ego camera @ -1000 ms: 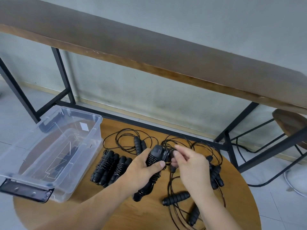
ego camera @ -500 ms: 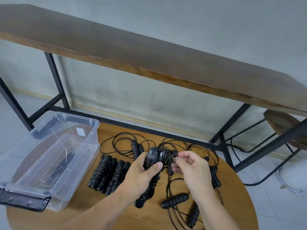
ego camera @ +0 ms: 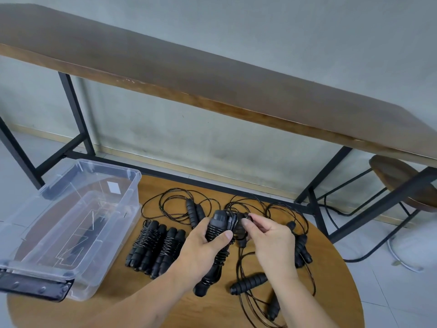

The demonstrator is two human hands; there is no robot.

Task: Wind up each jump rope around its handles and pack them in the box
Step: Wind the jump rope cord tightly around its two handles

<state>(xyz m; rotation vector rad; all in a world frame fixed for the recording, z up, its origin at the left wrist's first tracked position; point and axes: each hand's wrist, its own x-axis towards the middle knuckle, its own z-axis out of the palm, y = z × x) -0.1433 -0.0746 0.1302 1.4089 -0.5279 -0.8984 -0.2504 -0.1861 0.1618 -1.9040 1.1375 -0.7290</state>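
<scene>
Your left hand (ego camera: 201, 247) grips the black foam handles with thin black rope wound round them (ego camera: 216, 235) above the round wooden table (ego camera: 331, 268), your right hand (ego camera: 272, 235) pinches the rope's end, and letting go could unwind it.

Black jump ropes (ego camera: 248, 284) with ribbed black handles (ego camera: 155, 247) lie on a honey-brown round table (ego camera: 331, 292). The clear plastic box (ego camera: 71, 223) at left has black latches. Dark brown bench (ego camera: 212, 74), grey wall (ego camera: 307, 31).
</scene>
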